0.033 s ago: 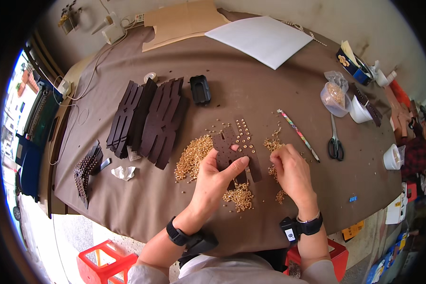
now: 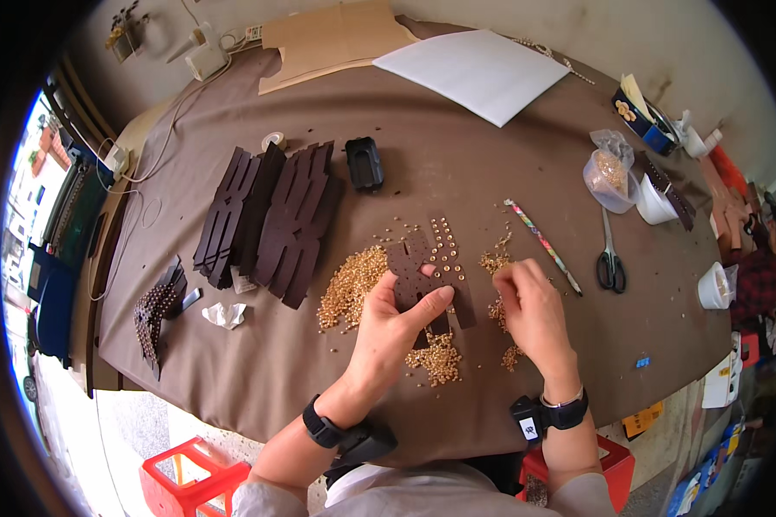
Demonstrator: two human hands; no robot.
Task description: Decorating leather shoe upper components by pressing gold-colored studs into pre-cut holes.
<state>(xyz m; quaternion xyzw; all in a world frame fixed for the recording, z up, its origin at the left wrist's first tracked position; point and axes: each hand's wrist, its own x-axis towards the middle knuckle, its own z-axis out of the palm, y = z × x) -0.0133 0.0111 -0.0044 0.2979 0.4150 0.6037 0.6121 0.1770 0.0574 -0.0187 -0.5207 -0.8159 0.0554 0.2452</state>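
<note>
Between its thumb and fingers, my left hand (image 2: pixel 388 323) grips a dark brown slotted piece (image 2: pixel 411 265) with small holes. Rows of gold ring-like studs (image 2: pixel 444 250) sit along the right part of that piece. My right hand (image 2: pixel 533 314) is a little to the right, its thumb and fingertips pinched together. Whatever may be in the pinch is too small or hidden to make out. Beside the left hand lies a large heap of small gold pieces (image 2: pixel 352 286). A smaller gold pile (image 2: pixel 440 360) is under the brown piece, and a thin scatter of gold bits (image 2: pixel 495 260) lies by my right fingertips.
Stacked dark brown slotted pieces (image 2: pixel 295 224) lie to the left, near a black tray (image 2: pixel 365 164) and a studded piece (image 2: pixel 153 327). Rightward are a patterned pencil (image 2: pixel 543 246), scissors (image 2: pixel 610 269) and a tub of gold bits (image 2: pixel 608 181). A white sheet (image 2: pixel 478 73) lies at the back.
</note>
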